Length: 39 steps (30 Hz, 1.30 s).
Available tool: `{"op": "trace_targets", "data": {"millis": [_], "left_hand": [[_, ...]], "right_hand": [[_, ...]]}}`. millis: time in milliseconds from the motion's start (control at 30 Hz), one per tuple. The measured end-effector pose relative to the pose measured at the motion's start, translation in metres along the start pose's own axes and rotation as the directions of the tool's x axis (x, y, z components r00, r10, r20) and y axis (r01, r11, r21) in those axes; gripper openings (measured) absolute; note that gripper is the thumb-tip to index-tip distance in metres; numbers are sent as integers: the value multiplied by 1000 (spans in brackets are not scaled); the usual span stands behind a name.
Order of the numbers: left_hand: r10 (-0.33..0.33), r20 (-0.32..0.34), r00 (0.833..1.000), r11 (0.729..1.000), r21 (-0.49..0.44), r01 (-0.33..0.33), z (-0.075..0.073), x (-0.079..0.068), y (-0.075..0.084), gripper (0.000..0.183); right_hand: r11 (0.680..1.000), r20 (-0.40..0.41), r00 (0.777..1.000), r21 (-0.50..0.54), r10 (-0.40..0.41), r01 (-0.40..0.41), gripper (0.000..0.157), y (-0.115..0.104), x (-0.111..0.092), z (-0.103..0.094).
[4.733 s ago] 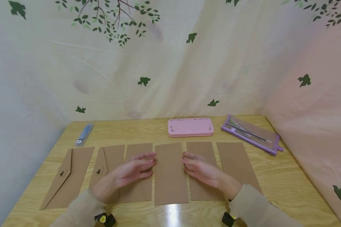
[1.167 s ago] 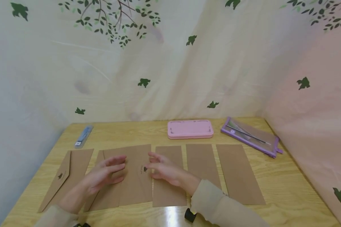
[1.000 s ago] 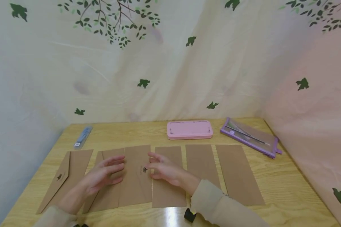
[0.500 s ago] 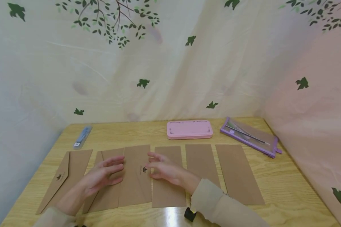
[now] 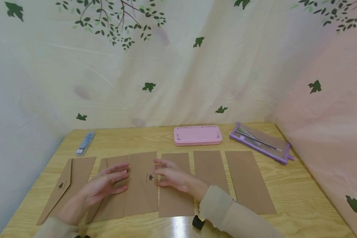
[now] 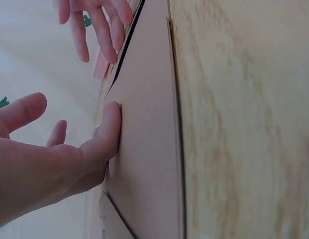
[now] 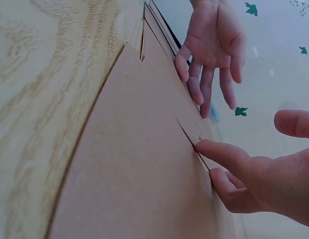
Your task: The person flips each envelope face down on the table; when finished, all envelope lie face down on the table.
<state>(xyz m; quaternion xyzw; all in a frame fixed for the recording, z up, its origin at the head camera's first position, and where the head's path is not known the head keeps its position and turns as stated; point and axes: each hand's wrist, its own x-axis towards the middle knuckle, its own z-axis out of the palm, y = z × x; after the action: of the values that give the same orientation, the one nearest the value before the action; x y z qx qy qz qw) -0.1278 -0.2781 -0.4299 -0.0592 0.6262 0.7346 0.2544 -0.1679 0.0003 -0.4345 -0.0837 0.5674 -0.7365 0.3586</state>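
Several brown paper envelopes lie side by side on a wooden table (image 5: 300, 198). My left hand (image 5: 104, 185) reaches over the second envelope (image 5: 113, 208) from the left, fingers extended toward its right edge. Opposite it, my right hand (image 5: 175, 177) crosses the fourth envelope (image 5: 177, 205), fingertips right at the right edge of the third envelope (image 5: 137, 201), which bears a small crown print. The second and third meet with almost no gap. In the right wrist view, the right fingertips (image 7: 206, 147) are at the narrow gap between two envelopes. Neither hand holds anything.
The leftmost envelope (image 5: 77, 178) has a pointed flap with a crown print. Two plain envelopes, the fifth (image 5: 208, 165) and the sixth (image 5: 250, 181), lie to the right. Behind the row are a slim clear pack (image 5: 85, 143), a pink case (image 5: 197, 135) and a purple-edged zip pouch (image 5: 260, 142).
Since the oldest frame both hands have moved left, from the sides of the fourth envelope to the sides of the third, which sits slightly further left. Over the last second the hands stay nearly still.
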Motion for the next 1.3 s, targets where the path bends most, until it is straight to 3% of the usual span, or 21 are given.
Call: {"op": "trace_targets", "data": {"millis": [200,933,1300], "left_hand": [[-1,16,1000,1000,-24,2,-3,0,0,49],[-44,11,999,997,-69,44,-6,-3,9,46],[-23,57,998,999,-40,26,-8,-6,14,40]], "right_hand": [[1000,2,1000,2,1,-1,67,0,0,0],[1000,22,1000,8,10,-11,68,-2,1,-2],[1000,32,999,22,16,-17,67,-4,0,-3]]}}
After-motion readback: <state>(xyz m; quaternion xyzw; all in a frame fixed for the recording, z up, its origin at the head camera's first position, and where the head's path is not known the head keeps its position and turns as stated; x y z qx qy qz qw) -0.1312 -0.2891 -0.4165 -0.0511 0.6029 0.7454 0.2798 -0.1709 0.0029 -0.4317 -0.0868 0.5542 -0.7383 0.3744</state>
